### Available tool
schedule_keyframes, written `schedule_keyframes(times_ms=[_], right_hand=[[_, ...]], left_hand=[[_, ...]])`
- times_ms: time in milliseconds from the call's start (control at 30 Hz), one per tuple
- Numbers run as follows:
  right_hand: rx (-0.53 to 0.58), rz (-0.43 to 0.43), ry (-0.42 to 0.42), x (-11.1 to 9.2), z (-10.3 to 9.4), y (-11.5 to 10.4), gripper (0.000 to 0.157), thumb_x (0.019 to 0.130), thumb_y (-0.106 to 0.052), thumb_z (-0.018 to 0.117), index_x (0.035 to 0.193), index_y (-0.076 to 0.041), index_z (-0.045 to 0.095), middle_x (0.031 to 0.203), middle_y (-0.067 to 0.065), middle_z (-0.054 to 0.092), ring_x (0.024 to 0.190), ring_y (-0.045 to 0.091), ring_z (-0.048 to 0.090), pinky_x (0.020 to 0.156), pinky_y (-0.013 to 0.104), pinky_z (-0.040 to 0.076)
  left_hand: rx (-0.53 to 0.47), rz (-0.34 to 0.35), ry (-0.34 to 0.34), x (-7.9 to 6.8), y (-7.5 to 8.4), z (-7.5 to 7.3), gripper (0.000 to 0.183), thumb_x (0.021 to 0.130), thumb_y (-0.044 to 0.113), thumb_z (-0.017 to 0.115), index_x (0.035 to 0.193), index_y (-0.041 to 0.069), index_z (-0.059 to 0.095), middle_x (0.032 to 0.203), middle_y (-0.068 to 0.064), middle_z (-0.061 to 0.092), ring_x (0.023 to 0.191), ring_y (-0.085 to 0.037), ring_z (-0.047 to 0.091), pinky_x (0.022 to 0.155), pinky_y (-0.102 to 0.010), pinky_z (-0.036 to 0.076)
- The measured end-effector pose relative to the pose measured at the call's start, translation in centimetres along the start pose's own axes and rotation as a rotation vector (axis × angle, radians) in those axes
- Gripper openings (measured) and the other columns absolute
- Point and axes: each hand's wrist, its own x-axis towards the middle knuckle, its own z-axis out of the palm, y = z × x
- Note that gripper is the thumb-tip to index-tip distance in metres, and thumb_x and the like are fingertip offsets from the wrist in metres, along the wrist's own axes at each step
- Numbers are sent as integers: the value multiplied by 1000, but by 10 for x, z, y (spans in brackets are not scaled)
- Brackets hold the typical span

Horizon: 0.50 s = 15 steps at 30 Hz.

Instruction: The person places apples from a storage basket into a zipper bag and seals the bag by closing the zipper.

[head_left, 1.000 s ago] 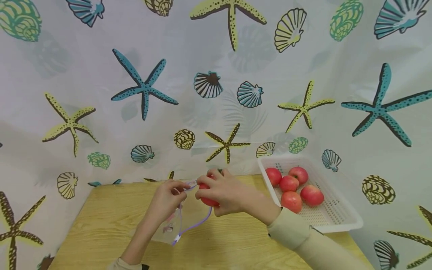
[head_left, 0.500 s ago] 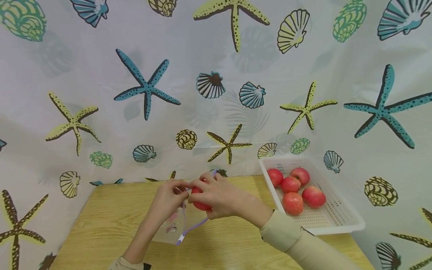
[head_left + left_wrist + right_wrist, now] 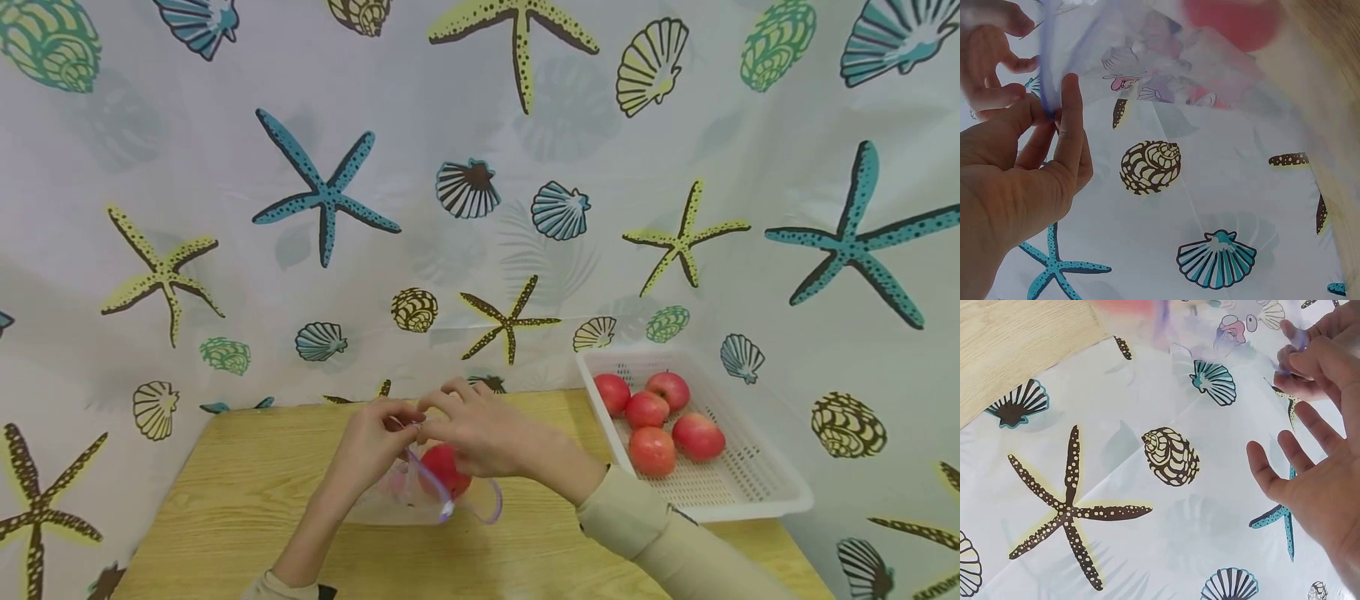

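In the head view, my left hand (image 3: pixel 375 442) pinches the upper edge of a clear zip bag (image 3: pixel 386 507) with purple trim. The bag carries a pink and purple print, plainer in the left wrist view, where thumb and fingers grip the purple edge (image 3: pixel 1052 75). A red apple (image 3: pixel 446 471) is inside the bag, low down, below my right hand (image 3: pixel 487 429). That hand holds nothing that I can see; its fingers (image 3: pixel 1263 470) are spread and relaxed in the right wrist view. Its fingertips are close beside the left hand's. A white slider (image 3: pixel 447 510) sits on the trim.
A white plastic basket (image 3: pixel 757 500) with several red apples (image 3: pixel 651 452) stands at the right of the wooden table (image 3: pixel 240 500). A sheet (image 3: pixel 480 250) printed with starfish and shells hangs behind and at both sides.
My right hand has moved a little left and let go of the apple, which has dropped lower into the bag. The bag's opening has sagged; my left hand keeps its grip.
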Motion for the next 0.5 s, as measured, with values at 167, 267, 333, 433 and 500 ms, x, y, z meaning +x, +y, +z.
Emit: schedule_keyframes(times_ms=[167, 267, 333, 433, 500], right_hand=[[47, 29, -19, -8, -3, 8, 46, 74, -18, 68, 117, -31, 57, 131, -2, 44, 121, 24, 39, 81, 40, 48], [70, 75, -57, -18, -4, 16, 41, 78, -22, 68, 116, -32, 58, 132, -2, 43, 124, 24, 36, 89, 43, 45], [68, 107, -81, -25, -4, 23, 39, 79, -26, 69, 116, -32, 57, 133, -2, 43, 125, 25, 35, 92, 46, 43], [83, 149, -101, -38, -3, 36, 38, 80, -28, 69, 116, -31, 57, 133, -1, 44, 125, 26, 35, 91, 48, 43], [100, 169, -103, -47, -4, 44, 39, 79, -27, 69, 116, -30, 56, 132, -1, 44, 124, 27, 36, 88, 47, 44]], left_hand=[[58, -9, 0, 0, -6, 1, 5, 83, 8, 68, 87, 10, 70, 90, -5, 60, 62, -16, 60, 56, -30, 54], [89, -16, 14, 1, -8, -1, 9, 83, 7, 66, 89, 9, 71, 91, -6, 57, 61, -16, 58, 54, -26, 52], [98, -12, 23, 2, -8, -3, 12, 83, 7, 64, 92, 8, 71, 91, -6, 56, 60, -17, 58, 53, -26, 52], [109, -17, 32, 5, -7, -6, 16, 82, 7, 61, 95, 7, 71, 90, -7, 54, 59, -17, 58, 53, -26, 52], [113, -26, 27, 6, -6, -8, 18, 82, 7, 61, 96, 7, 71, 90, -7, 54, 59, -17, 58, 52, -26, 52]])
